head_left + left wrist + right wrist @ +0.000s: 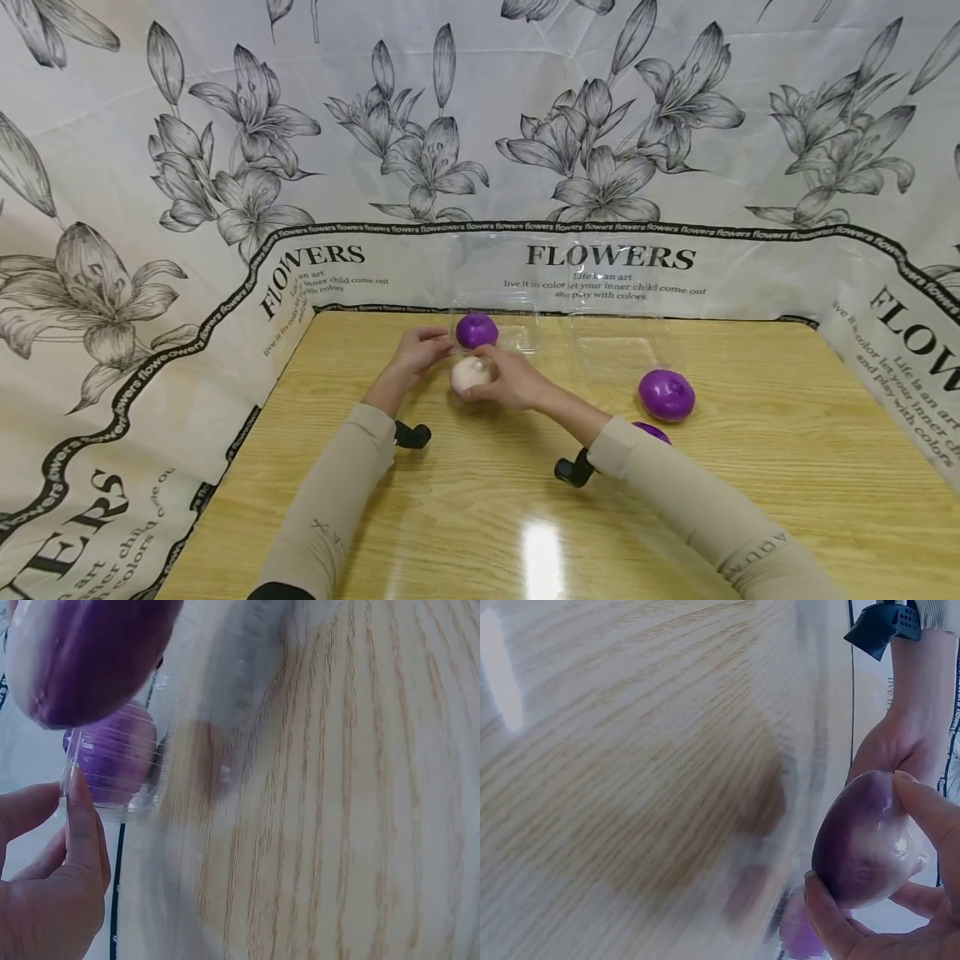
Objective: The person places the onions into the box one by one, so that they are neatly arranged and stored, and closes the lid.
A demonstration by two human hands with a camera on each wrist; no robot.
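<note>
Held onion [469,375]: between the hands, just on the near side of the left box [517,337]; contact with its rim cannot be told.
Long axis: hard to tell; the pale face turns toward the head camera.
Right hand [513,379]: fingers and thumb curled round the onion from its right side.
Left hand [420,352]: thumb and fingertips nearly together, pinching the box's thin clear edge; nearer that box's left wall than the right hand is.
Seated onion [476,331]: in the box's left part, beyond the held one.
Room: box floor shows right of the seated onion; the raised lid stands behind.
Right box [615,354]: beside the left one, lid up.
Loose onions [667,395]: two on the table [480,517], near the right forearm, one partly hidden by the sleeve.
</note>
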